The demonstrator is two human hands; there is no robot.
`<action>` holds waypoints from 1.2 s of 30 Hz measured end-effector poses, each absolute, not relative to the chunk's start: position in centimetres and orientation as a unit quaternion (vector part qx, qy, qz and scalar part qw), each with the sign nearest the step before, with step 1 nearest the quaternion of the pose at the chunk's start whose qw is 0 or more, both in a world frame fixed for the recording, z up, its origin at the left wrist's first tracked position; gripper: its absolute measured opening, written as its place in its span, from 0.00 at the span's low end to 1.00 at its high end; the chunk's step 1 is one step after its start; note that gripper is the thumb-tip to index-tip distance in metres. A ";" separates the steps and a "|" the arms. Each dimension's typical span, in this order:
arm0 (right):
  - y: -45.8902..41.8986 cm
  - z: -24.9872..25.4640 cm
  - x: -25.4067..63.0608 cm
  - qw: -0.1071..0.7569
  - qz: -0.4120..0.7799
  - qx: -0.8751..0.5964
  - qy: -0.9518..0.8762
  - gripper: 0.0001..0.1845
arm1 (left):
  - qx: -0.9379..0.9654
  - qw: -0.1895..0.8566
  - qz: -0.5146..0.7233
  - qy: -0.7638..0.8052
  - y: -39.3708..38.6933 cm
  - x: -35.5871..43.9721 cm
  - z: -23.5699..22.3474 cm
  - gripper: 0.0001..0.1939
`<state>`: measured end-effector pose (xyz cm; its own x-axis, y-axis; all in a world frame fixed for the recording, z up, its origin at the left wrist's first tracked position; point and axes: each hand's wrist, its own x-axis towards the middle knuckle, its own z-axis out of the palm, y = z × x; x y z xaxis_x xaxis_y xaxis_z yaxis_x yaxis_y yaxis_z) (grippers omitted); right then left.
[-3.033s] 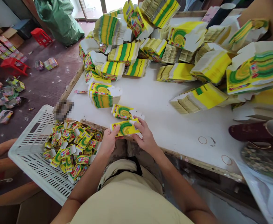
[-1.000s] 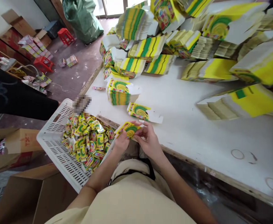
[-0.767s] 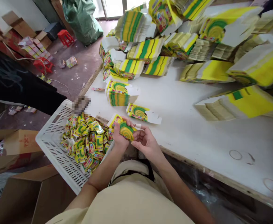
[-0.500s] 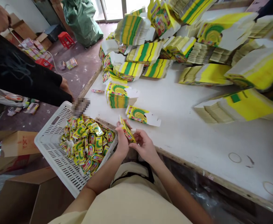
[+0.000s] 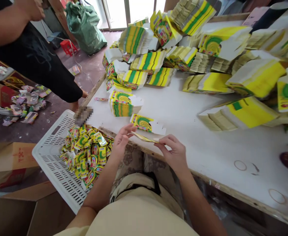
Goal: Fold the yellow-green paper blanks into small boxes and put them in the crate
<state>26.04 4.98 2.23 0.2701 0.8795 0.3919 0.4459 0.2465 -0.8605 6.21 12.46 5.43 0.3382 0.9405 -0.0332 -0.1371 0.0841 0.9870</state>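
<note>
A small yellow carton [image 5: 145,138] is held nearly edge-on above the table's front edge and looks thin. My right hand [image 5: 174,152] pinches its right end between thumb and fingers. At the other end, my left hand [image 5: 121,141] has its fingertips on the carton, thumb below. Just behind lies a single flat yellow-green carton [image 5: 142,123] with white flaps. Beyond that stands a stack of flat cartons [image 5: 121,106]. Left of my left hand, a white plastic basket [image 5: 52,147] holds many small yellow-green packets [image 5: 92,154].
Several bundles of flat cartons [image 5: 148,62] cover the back of the white table [image 5: 173,108]. A small packet [image 5: 101,99] lies near its left edge. Another person [image 5: 35,62] stands at the left. Cardboard boxes [image 5: 18,157], a red stool [image 5: 68,47] and a green sack [image 5: 86,29] are on the floor.
My hands have moved apart, the right one to the right. The carton has turned from slanted with its printed face showing to nearly level and edge-on. The other person's arm has shifted.
</note>
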 end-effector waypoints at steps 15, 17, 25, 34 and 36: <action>3.8 2.3 23.8 0.577 0.395 -0.569 -0.433 0.34 | 0.841 0.356 0.155 0.375 9.8 7.8 5.4 0.39; 3.9 1.7 23.1 0.565 0.559 -0.517 -0.317 0.31 | 0.859 0.345 0.163 0.341 9.4 8.0 5.2 0.39; 3.8 -0.3 22.8 0.553 0.551 -0.497 -0.379 0.38 | 0.852 0.362 0.143 0.352 9.5 8.1 4.0 0.30; 4.1 1.0 23.0 0.491 0.260 -0.549 -0.624 0.28 | 0.727 0.390 0.314 0.470 10.3 8.3 2.7 0.46; 4.5 0.7 23.6 0.529 0.221 -0.573 -0.585 0.27 | 0.657 0.430 0.324 0.528 10.4 8.2 3.0 0.45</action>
<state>23.59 4.53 0.74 0.2171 0.9047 0.3667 0.4375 0.2456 -0.8650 8.15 10.41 2.97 0.2322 0.9722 -0.0287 0.4156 -0.0725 0.9067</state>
